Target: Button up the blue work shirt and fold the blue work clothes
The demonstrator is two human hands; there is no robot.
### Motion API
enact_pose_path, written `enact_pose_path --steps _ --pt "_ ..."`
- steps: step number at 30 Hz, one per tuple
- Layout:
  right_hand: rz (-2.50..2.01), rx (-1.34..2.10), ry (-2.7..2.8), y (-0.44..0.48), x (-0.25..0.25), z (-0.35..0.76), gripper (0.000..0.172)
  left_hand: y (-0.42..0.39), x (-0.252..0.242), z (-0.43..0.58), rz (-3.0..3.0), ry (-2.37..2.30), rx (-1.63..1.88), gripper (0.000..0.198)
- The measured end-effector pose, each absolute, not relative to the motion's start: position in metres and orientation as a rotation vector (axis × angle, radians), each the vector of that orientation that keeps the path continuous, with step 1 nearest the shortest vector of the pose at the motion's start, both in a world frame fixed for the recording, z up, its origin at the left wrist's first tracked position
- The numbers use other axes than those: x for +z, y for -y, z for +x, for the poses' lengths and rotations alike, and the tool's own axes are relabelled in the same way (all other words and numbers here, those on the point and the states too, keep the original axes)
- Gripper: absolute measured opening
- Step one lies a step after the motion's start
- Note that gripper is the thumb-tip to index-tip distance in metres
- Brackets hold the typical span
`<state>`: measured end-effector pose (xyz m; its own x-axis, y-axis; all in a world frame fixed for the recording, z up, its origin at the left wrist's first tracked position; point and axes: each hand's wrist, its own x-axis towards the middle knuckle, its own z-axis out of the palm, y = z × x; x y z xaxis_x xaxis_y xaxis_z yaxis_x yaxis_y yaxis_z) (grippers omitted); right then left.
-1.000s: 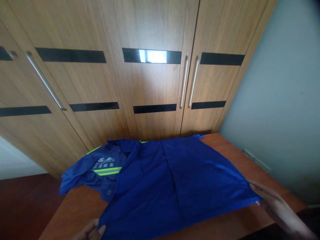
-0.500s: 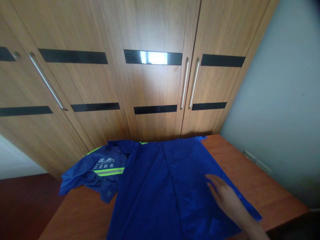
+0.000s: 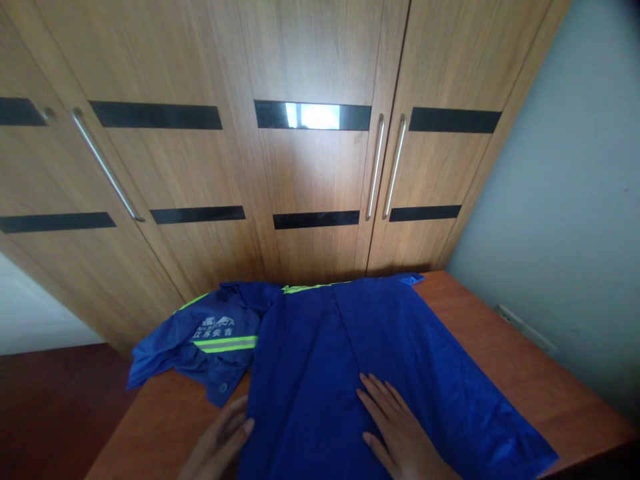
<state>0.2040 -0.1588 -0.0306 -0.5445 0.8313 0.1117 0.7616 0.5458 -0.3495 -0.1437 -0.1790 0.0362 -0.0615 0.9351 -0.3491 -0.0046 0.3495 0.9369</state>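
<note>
A blue work jacket (image 3: 310, 360) lies spread over the reddish-brown wooden tabletop, its broad plain panel facing up. Part of it at the left, a sleeve-like section (image 3: 220, 333), is bunched and bears white lettering, a yellow-green reflective stripe and a button. My right hand (image 3: 397, 427) rests flat on the panel, right of its centre, fingers stretched out and thumb apart. Beside the panel's left edge is my left hand (image 3: 223, 433), its thumb apart from its fingers and its thumb tip at the cloth's edge. The jacket's near end runs out of the frame.
Behind the table (image 3: 505, 360) stands a wooden wardrobe (image 3: 315, 173) with black strips and metal handles. A pale wall (image 3: 565, 200) with a socket strip (image 3: 525, 328) is at the right. Dark red floor (image 3: 55, 407) shows at the lower left.
My right hand has moved left, from the panel's right side toward its middle. My left hand has come into view at the left edge. The jacket's lower right corner now spreads farther right.
</note>
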Motion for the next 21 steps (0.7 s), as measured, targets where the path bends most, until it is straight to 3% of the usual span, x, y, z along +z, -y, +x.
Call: enact_pose_path --steps 4,9,21 --pt "-1.357 0.390 2.541 0.165 -0.035 0.213 0.057 0.132 0.031 -0.124 0.946 -1.472 1.042 0.064" --pt "-1.349 0.430 2.503 0.166 -0.034 0.214 0.056 0.066 0.022 -0.115 0.934 -1.501 1.180 0.055" --pt "-1.343 0.492 2.401 0.169 -0.032 0.215 0.056 -0.024 0.064 -0.108 0.955 -1.487 1.404 0.032"
